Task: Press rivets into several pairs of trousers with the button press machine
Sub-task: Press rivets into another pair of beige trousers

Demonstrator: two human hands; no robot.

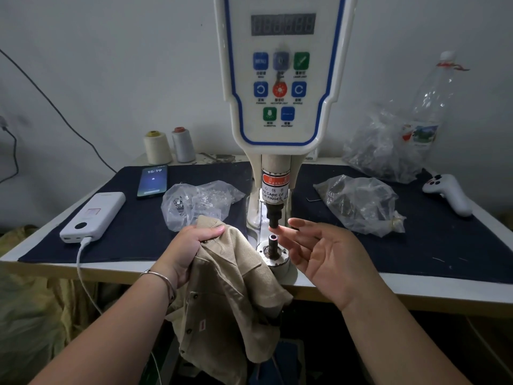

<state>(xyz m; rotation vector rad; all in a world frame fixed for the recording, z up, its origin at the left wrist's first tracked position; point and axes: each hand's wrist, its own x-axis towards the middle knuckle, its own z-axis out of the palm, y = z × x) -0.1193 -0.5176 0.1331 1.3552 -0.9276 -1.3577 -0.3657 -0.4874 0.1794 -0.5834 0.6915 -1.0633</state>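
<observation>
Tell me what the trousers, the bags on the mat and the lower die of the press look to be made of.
Trousers: tan woven cloth, probably cotton twill, matte, with fine diagonal ribbing and soft folds.
Bags: thin clear plastic film, glossy and crinkled, with the contents showing through.
Lower die: dark metal, likely steel, on a brighter, shiny metal base; the tip looks reddish, though the material cannot be told.

gap open between upper punch and lower die | right fingertips at gap | trousers crowd left side
</observation>
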